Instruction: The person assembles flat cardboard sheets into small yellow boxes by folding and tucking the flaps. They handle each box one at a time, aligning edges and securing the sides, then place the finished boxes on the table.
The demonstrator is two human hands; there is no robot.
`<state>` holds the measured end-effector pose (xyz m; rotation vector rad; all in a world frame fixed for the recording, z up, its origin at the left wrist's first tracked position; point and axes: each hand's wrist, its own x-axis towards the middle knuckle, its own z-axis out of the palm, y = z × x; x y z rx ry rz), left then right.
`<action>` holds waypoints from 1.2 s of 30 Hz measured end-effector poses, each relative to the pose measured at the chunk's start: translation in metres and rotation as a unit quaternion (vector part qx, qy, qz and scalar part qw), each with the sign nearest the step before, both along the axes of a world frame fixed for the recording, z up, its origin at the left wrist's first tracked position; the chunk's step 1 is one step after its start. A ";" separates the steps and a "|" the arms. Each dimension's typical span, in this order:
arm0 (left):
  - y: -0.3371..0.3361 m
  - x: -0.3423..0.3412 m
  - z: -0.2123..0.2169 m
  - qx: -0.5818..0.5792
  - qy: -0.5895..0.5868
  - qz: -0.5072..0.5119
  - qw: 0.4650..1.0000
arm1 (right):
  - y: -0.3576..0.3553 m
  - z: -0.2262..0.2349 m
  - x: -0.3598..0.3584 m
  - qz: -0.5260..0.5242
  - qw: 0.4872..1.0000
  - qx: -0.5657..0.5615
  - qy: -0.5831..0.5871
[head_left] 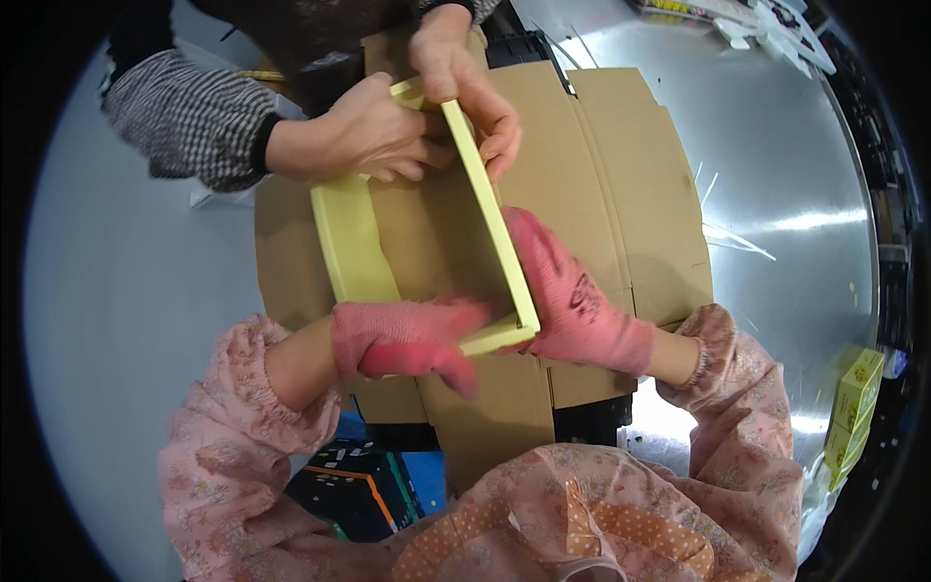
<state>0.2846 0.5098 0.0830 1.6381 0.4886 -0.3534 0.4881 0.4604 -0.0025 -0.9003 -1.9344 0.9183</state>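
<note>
hands (398,338) (580,306) along edges of yellow frame (482,194)

The camera sits on the person's head, above the left grip (402,339) and right grip (577,306). It looks down from near, so wide that the bench (776,184) past the right grip looks bent.

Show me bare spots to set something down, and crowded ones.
Bare: the cardboard's right flap, bordering the metal table; and that table between the white strips and the far-right white scraps. Crowded: around the yellow box, where the left hand, right hand and a co-worker's hands gather.
</note>
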 end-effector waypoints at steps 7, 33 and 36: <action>-0.009 -0.004 -0.008 -0.091 0.146 -0.023 0.985 | -0.010 -0.003 -0.006 -0.019 0.995 0.057 -0.082; -0.079 -0.027 0.017 0.515 0.044 0.154 0.842 | 0.015 0.093 -0.034 0.270 0.936 -0.142 -0.177; -0.130 -0.064 -0.025 0.506 -0.104 0.411 0.751 | 0.056 0.112 -0.058 0.461 0.722 -0.353 -0.376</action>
